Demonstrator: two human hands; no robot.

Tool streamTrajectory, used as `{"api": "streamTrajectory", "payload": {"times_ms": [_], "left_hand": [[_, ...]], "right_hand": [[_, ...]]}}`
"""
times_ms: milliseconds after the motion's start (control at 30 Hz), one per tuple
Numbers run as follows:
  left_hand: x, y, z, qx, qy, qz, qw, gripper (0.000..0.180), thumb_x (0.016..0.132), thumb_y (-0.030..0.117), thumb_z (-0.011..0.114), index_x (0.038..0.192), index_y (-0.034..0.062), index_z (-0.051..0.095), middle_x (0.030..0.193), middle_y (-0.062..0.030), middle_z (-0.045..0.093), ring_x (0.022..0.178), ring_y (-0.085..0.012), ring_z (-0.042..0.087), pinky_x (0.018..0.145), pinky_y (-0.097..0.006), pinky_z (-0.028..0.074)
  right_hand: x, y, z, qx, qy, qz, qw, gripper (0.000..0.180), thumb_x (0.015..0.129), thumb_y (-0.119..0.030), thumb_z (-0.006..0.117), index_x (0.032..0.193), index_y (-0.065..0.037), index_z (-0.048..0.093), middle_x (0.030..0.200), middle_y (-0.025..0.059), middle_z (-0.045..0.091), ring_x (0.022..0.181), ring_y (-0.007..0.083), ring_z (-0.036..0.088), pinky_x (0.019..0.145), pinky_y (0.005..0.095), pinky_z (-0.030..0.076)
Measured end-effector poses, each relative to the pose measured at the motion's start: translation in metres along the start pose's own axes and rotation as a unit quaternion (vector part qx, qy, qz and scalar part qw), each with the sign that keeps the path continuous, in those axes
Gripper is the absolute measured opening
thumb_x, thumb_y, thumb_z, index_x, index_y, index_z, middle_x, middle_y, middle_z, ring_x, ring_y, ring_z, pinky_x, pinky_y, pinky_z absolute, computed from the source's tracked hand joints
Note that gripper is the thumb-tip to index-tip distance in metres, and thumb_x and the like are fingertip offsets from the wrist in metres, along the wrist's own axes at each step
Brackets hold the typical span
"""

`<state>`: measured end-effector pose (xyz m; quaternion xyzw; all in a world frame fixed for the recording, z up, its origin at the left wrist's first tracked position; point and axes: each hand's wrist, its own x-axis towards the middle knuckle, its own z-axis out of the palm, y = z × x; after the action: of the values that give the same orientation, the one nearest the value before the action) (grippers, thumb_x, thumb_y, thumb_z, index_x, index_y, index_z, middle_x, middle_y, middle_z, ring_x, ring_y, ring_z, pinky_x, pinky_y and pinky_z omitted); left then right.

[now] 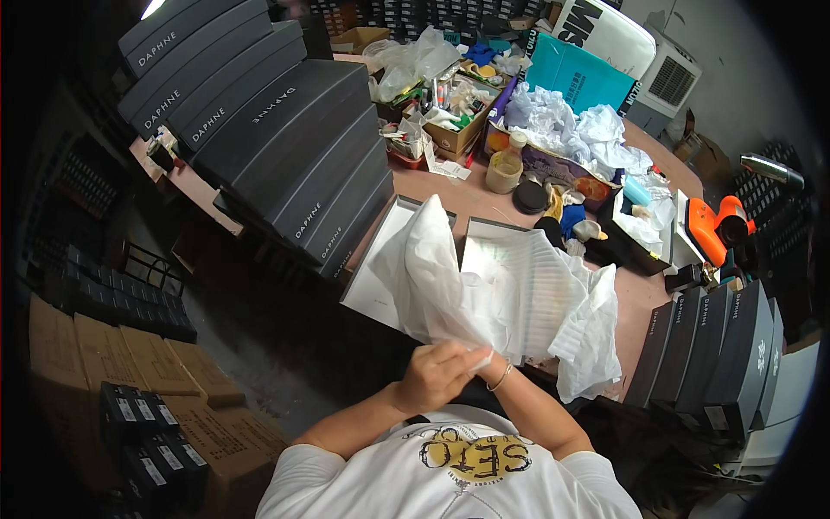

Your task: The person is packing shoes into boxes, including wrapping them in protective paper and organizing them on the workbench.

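My left hand [439,374] is closed, its fingers pinching the lower end of a white sheet of wrapping paper [432,259]. The paper rises in a tall, bulging shape; what it covers, if anything, is hidden. Close against the left hand is my right hand [491,362], a bracelet [501,377] at its wrist. Its fingers are mostly hidden behind the paper and the left hand. Under the paper lies an open shoe box part [372,290], pale inside. Beside it, another open box [497,229] holds translucent ribbed sheeting [553,285] and more white tissue paper [592,333] hanging over the table's front edge.
Tall stacks of dark shoe boxes [294,147] stand left, with more upright boxes [709,346] at right. Behind are a glue jar [504,171], a round black lid [530,197], a carton of crumpled paper [553,164] and an orange heat tool [707,229]. Brown cartons [121,355] sit lower left.
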<state>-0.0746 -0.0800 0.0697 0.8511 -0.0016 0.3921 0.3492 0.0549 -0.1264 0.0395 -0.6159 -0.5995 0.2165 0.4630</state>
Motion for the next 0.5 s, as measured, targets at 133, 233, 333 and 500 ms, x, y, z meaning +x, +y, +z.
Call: {"api": "streamTrajectory", "payload": {"times_ms": [133,233,333,500], "left_hand": [[-0.012,-0.002,-0.004,0.015,-0.06,-0.006,0.998,0.036,0.071,0.002,0.072,0.107,0.0013,0.067,0.078,-0.006,0.059,0.06,-0.0197,0.059,0.053,-0.03,0.049],[-0.003,0.002,-0.021,-0.011,-0.111,0.012,0.994,0.036,0.075,0.015,0.075,0.107,0.0011,0.067,0.086,-0.0085,0.06,0.072,-0.0225,0.061,0.061,-0.032,0.051],[0.041,0.015,-0.04,0.094,-0.049,0.003,0.994,0.04,0.08,0.032,0.072,0.105,0.0017,0.066,0.095,-0.0101,0.061,0.089,-0.0269,0.061,0.084,-0.039,0.049],[0.043,-0.03,-0.013,0.101,-0.339,0.002,0.935,0.022,0.085,0.024,0.064,0.091,0.0031,0.064,0.092,-0.0069,0.061,0.093,-0.0254,0.059,0.099,-0.046,0.04]], "right_hand": [[0.011,0.018,-0.018,-0.002,-0.051,0.016,0.999,0.05,0.09,-0.023,0.054,0.135,-0.005,0.044,0.133,0.0148,0.05,0.122,0.0288,0.048,0.106,0.0396,0.036],[-0.004,0.015,-0.006,-0.022,-0.073,0.002,0.997,0.05,0.09,-0.023,0.053,0.136,-0.005,0.043,0.134,0.0148,0.048,0.123,0.0292,0.046,0.107,0.0397,0.035],[-0.025,0.006,0.006,-0.052,-0.092,-0.017,0.994,0.05,0.091,-0.024,0.053,0.136,-0.006,0.043,0.135,0.0149,0.047,0.124,0.0296,0.045,0.107,0.0398,0.034],[-0.035,0.005,0.016,-0.089,-0.053,-0.005,0.995,0.051,0.091,-0.024,0.052,0.138,-0.006,0.042,0.137,0.015,0.045,0.127,0.0303,0.042,0.108,0.0399,0.033]]}}
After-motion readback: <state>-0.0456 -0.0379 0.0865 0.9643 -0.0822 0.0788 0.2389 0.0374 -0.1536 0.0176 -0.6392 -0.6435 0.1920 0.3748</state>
